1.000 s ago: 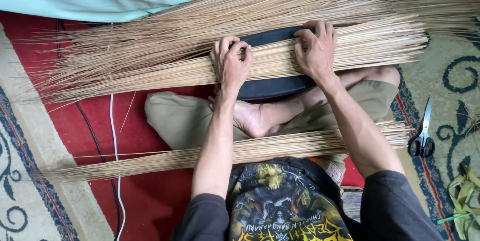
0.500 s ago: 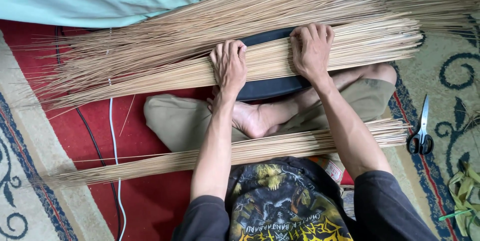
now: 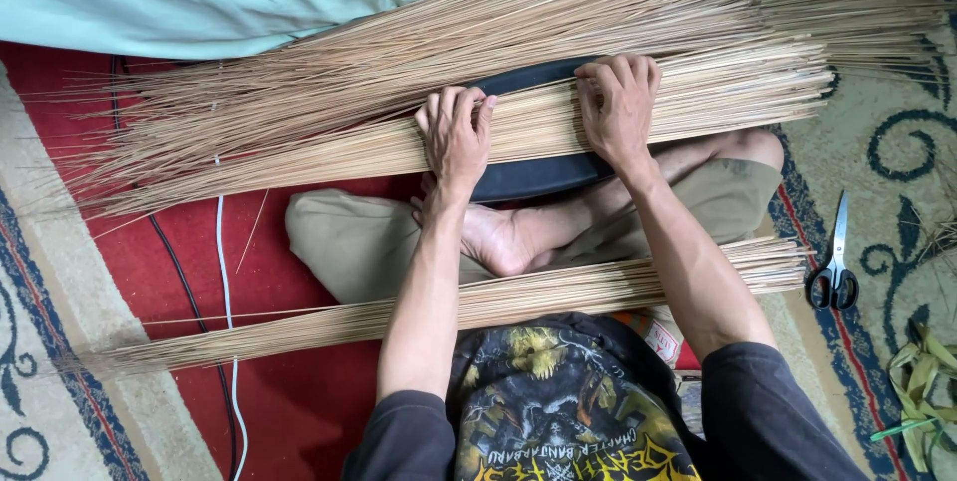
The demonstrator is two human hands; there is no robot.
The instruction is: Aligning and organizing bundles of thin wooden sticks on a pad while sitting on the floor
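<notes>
At centre, over the crossed legs, both hands are lying palm-down on a flat band of thin tan sticks (image 3: 538, 122). Left hand (image 3: 455, 138): fingers (image 3: 461, 102) are curling close together over the far edge of the band, tips pressing on the sticks. Right hand (image 3: 618, 107): fingers (image 3: 620, 69) are likewise bunched and bent, clamping down on the same band. Whether any single stick is being pinched, cannot tell. Band is resting across a black curved object (image 3: 533, 177), running left to right. Beyond it, a larger loose pile of sticks (image 3: 598, 12) is fanning out toward the far side. Nearer, a second bundle (image 3: 538, 294) is lying across the lap. Scissors (image 3: 833, 264) are lying on the patterned carpet (image 3: 897, 172) at right, well apart from the hands.
</notes>
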